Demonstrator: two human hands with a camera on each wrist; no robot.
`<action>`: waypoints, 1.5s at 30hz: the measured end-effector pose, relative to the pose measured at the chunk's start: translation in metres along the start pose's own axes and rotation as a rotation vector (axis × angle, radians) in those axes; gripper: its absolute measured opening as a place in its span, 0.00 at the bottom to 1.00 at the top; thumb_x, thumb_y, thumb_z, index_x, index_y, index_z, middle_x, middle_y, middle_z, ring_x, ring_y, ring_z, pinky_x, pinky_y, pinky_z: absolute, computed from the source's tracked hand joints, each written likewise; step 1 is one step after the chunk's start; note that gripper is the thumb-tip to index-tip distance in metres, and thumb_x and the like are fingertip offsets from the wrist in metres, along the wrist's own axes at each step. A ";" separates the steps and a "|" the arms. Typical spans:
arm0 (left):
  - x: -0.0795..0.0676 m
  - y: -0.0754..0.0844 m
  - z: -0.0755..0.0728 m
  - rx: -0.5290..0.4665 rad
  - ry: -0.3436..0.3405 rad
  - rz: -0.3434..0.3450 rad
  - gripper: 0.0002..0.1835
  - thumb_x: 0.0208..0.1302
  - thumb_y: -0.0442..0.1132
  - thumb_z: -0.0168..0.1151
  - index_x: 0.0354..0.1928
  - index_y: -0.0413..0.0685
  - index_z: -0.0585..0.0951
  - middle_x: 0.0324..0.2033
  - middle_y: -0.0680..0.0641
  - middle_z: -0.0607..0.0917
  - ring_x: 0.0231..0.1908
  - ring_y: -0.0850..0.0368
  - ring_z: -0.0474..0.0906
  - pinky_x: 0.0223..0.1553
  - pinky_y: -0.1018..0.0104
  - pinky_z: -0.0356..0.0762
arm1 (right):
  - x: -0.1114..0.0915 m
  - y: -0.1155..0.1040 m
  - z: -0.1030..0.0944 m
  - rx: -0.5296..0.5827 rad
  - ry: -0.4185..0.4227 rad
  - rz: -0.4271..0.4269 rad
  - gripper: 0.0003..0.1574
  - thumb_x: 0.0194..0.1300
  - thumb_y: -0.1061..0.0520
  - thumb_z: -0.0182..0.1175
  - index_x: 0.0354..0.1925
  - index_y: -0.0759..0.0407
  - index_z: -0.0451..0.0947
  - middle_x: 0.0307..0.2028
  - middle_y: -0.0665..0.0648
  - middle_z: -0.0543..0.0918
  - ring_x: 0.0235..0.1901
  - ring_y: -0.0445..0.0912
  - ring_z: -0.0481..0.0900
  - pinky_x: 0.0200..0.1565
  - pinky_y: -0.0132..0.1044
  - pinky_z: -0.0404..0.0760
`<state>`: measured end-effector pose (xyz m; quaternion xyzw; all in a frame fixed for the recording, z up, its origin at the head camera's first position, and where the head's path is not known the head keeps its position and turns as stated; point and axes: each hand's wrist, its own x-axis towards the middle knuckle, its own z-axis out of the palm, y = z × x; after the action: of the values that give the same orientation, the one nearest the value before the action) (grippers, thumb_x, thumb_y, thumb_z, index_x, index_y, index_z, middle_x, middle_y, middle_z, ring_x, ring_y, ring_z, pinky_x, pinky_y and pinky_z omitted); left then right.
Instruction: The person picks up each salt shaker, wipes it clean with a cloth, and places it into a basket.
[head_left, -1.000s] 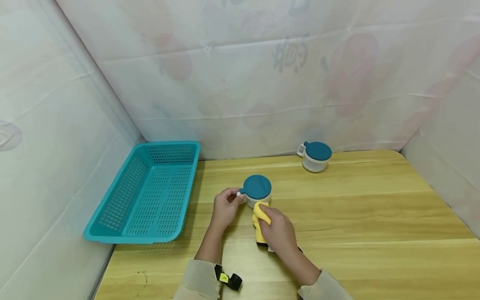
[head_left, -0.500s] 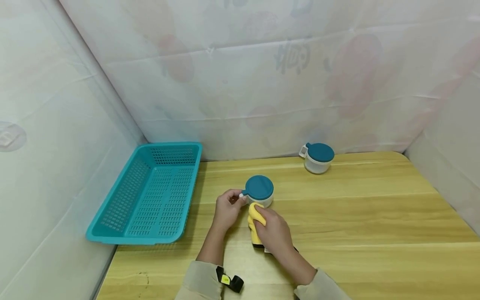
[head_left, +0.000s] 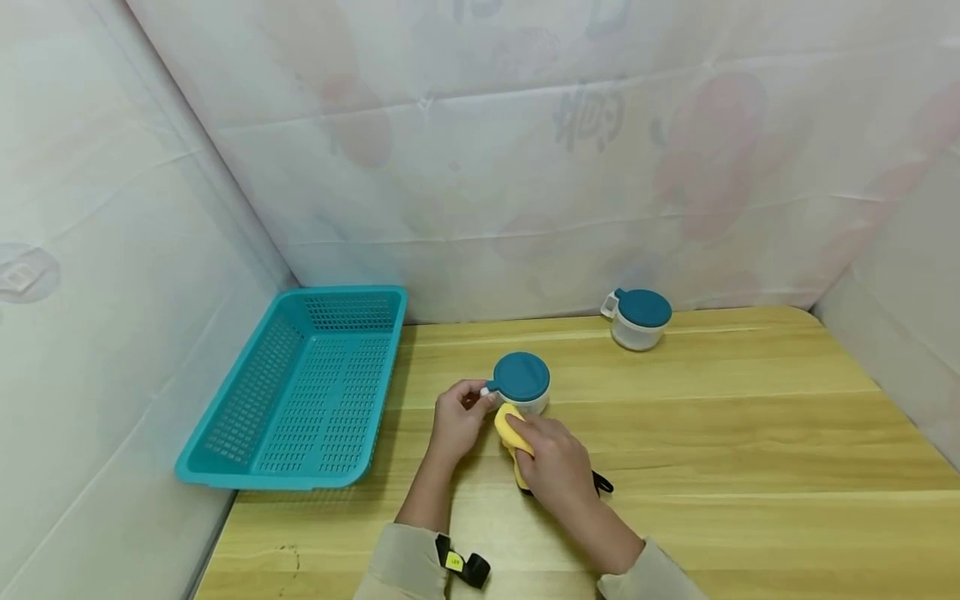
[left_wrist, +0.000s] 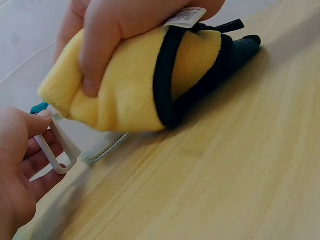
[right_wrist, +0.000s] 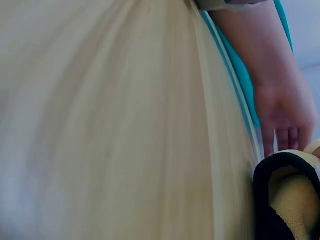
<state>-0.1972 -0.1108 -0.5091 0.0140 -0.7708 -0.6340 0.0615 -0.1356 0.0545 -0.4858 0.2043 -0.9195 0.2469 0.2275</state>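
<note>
A small clear round container [head_left: 522, 379] with a blue lid and white handle [left_wrist: 60, 145] stands on the wooden table. My left hand [head_left: 455, 421] pinches that handle between thumb and fingers. In my right hand [head_left: 557, 462] is a folded yellow cloth [left_wrist: 125, 85] with black edging, a white tag and a black loop. The cloth's front end is by the container's near side; whether it touches cannot be told. In the right wrist view only the cloth's edge [right_wrist: 287, 160] and the left hand beyond it show, with blur.
A turquoise perforated basket [head_left: 292, 482] sits at the table's left side. Another blue-lidded container [head_left: 641, 321] stands at the back right, near the cloth-covered wall [head_left: 525, 167]. A black strap [head_left: 465, 567] is around the left wrist.
Relative to the container, the right hand with the cloth has shifted a little left and turned, bringing the black loop into sight. The left hand still pinches the handle; the view drifts slightly.
</note>
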 end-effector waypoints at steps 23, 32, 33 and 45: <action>0.000 -0.004 -0.001 0.009 0.014 0.030 0.08 0.64 0.36 0.67 0.44 0.43 0.85 0.38 0.46 0.86 0.38 0.56 0.78 0.37 0.70 0.80 | 0.028 0.061 -0.024 0.290 -0.180 0.644 0.28 0.65 0.55 0.63 0.63 0.54 0.76 0.57 0.61 0.82 0.35 0.49 0.81 0.32 0.36 0.78; -0.002 -0.002 0.001 0.007 0.030 0.040 0.09 0.64 0.36 0.67 0.44 0.42 0.86 0.39 0.45 0.86 0.38 0.55 0.79 0.36 0.71 0.81 | 0.034 0.059 -0.014 0.418 -0.238 0.705 0.28 0.65 0.53 0.62 0.63 0.57 0.76 0.57 0.61 0.81 0.38 0.48 0.81 0.36 0.35 0.79; -0.002 -0.002 0.002 0.007 0.033 0.042 0.09 0.64 0.36 0.67 0.44 0.42 0.86 0.39 0.45 0.86 0.38 0.55 0.79 0.36 0.71 0.82 | 0.034 0.058 -0.014 0.428 -0.244 0.710 0.28 0.65 0.53 0.62 0.62 0.57 0.76 0.57 0.61 0.81 0.40 0.49 0.81 0.37 0.36 0.80; 0.000 0.000 0.003 0.010 0.040 0.053 0.08 0.65 0.35 0.66 0.44 0.41 0.85 0.39 0.45 0.86 0.38 0.56 0.78 0.38 0.69 0.81 | 0.025 0.046 -0.006 0.626 -0.280 0.869 0.33 0.66 0.51 0.63 0.66 0.61 0.72 0.64 0.62 0.74 0.56 0.53 0.78 0.53 0.44 0.81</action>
<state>-0.1972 -0.1076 -0.5099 0.0064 -0.7727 -0.6278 0.0936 -0.1764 0.0875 -0.4842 -0.1053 -0.8235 0.5499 -0.0915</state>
